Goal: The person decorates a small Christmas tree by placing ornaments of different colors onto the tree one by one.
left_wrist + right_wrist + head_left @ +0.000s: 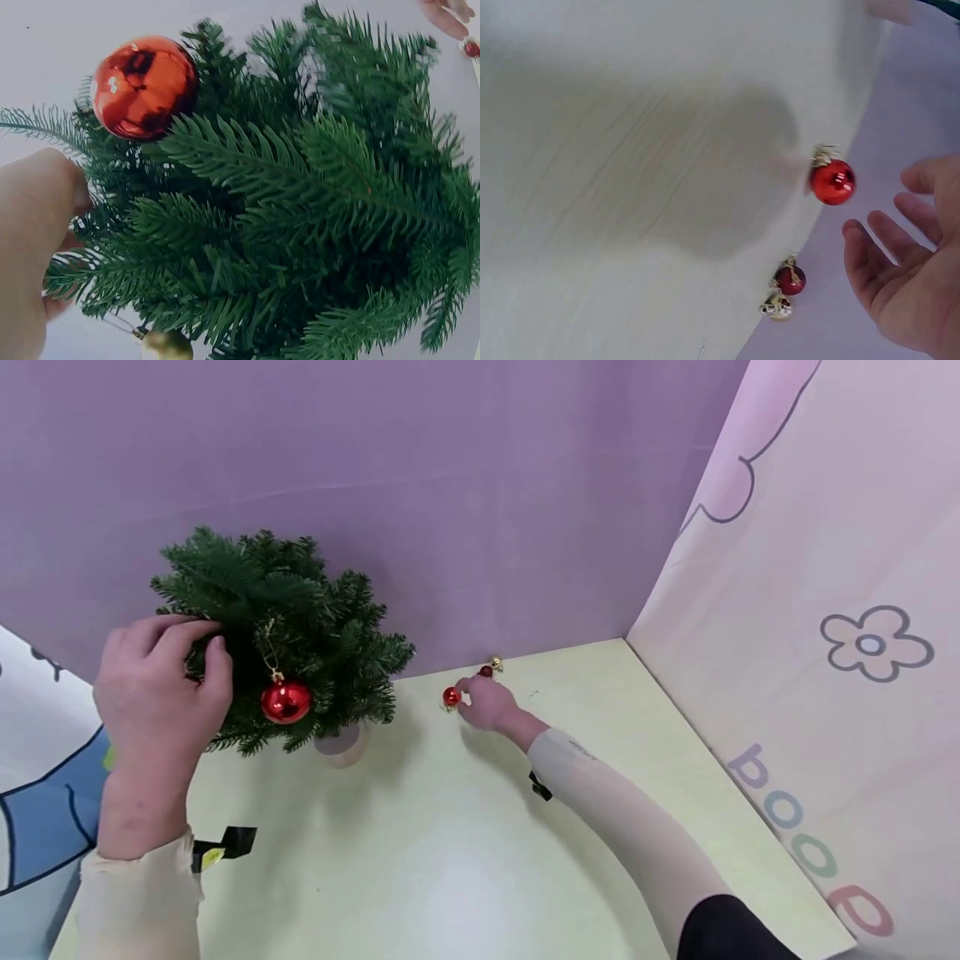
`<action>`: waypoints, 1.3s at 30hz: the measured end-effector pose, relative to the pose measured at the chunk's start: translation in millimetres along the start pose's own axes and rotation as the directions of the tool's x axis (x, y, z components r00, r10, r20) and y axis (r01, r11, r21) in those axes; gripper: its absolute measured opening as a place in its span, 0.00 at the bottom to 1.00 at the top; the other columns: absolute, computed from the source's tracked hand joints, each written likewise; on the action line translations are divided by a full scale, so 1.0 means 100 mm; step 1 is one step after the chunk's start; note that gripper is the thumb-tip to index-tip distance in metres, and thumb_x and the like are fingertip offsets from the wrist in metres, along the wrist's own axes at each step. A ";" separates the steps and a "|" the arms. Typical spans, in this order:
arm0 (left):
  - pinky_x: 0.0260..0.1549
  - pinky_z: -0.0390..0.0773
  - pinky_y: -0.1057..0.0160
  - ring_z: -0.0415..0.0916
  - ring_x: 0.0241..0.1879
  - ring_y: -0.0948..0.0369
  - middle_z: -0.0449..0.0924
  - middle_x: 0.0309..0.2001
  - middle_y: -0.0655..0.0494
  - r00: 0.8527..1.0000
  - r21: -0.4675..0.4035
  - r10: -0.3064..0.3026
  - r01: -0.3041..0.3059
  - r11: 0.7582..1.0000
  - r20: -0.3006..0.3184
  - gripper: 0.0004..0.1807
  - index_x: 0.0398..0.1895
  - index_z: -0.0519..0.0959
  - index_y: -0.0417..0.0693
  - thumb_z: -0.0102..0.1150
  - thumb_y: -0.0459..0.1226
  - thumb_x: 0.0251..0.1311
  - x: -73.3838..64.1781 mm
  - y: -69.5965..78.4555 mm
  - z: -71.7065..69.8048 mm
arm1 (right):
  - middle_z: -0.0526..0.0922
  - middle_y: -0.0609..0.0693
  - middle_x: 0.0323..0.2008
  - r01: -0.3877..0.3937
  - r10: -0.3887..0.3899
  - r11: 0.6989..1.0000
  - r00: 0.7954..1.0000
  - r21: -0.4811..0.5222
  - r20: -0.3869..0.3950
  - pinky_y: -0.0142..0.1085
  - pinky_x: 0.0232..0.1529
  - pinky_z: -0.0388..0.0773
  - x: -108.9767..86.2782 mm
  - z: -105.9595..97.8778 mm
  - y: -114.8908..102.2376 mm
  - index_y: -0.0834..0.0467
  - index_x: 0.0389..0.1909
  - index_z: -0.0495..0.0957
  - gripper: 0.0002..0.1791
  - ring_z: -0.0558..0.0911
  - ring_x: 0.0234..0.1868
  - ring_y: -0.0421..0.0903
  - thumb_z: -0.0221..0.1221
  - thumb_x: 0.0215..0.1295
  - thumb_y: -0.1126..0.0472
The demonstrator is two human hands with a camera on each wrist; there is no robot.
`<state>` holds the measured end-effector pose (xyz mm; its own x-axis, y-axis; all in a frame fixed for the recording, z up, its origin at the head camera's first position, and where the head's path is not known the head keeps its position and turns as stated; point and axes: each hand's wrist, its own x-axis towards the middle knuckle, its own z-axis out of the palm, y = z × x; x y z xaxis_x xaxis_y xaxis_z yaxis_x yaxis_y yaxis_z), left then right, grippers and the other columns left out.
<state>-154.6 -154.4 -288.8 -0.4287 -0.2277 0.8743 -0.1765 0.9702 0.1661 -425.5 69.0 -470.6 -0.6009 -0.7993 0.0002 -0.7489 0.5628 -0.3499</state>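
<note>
A small green Christmas tree (352, 652) stands at the left, with a shiny red ball (286, 702) hung on its front. My left hand (161, 685) is at the tree's left side, its fingers among the branches; their tips are partly hidden, so whether they grip a branch does not show. A gold ball (166, 346) hangs low on the tree in the left wrist view. My right hand (489, 702) reaches over the table beside a small red ball (832, 182). In the right wrist view its fingers are loosely bent and apart from that ball.
A dark red ball (790, 280) and a gold ball (777, 307) lie together near the table's back edge. A purple cloth (480, 527) rises behind the table (420, 843). A printed pale cloth (825, 568) borders the right side.
</note>
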 end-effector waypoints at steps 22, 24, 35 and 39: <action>0.36 0.68 0.67 0.69 0.45 0.54 0.69 0.51 0.54 0.910 -0.290 -0.258 0.356 0.888 0.325 0.22 0.61 0.63 0.61 0.40 0.44 0.63 -0.26 0.52 -0.08 | 0.62 0.49 0.60 0.038 0.015 0.941 0.988 -0.335 0.154 0.43 0.44 0.71 0.23 0.30 0.14 0.45 0.61 0.61 0.34 0.66 0.55 0.52 0.55 0.51 0.65; 0.41 0.66 0.56 0.67 0.47 0.52 0.68 0.53 0.53 0.910 -0.319 -0.242 0.353 0.880 0.337 0.22 0.62 0.61 0.62 0.36 0.44 0.65 -0.23 0.48 -0.05 | 0.62 0.49 0.60 0.039 0.010 0.937 0.990 -0.348 0.139 0.43 0.44 0.71 0.24 0.30 0.17 0.44 0.61 0.61 0.34 0.65 0.56 0.52 0.56 0.51 0.65; 0.50 0.55 0.44 0.58 0.48 0.51 0.62 0.53 0.49 0.869 -0.348 -0.240 0.407 0.845 0.433 0.22 0.65 0.55 0.66 0.29 0.43 0.67 -0.21 0.23 -0.03 | 0.59 0.52 0.61 0.000 0.045 0.937 0.992 -0.349 0.119 0.46 0.41 0.72 0.34 0.27 0.30 0.44 0.63 0.58 0.35 0.64 0.55 0.55 0.52 0.53 0.67; 0.43 0.57 0.48 0.59 0.42 0.51 0.63 0.43 0.45 0.871 -0.348 -0.232 0.399 0.849 0.433 0.23 0.65 0.54 0.67 0.32 0.42 0.67 -0.20 0.17 -0.02 | 0.67 0.52 0.53 -0.009 0.047 0.941 0.993 -0.338 0.105 0.43 0.36 0.73 0.32 0.30 0.33 0.45 0.61 0.61 0.32 0.68 0.49 0.52 0.53 0.53 0.64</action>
<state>-147.1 -132.7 -302.7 -0.7159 -0.4596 0.5256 -0.0128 0.7613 0.6483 -461.3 55.6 -509.9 -0.6027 -0.7897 -0.1149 -0.7939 0.6079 -0.0130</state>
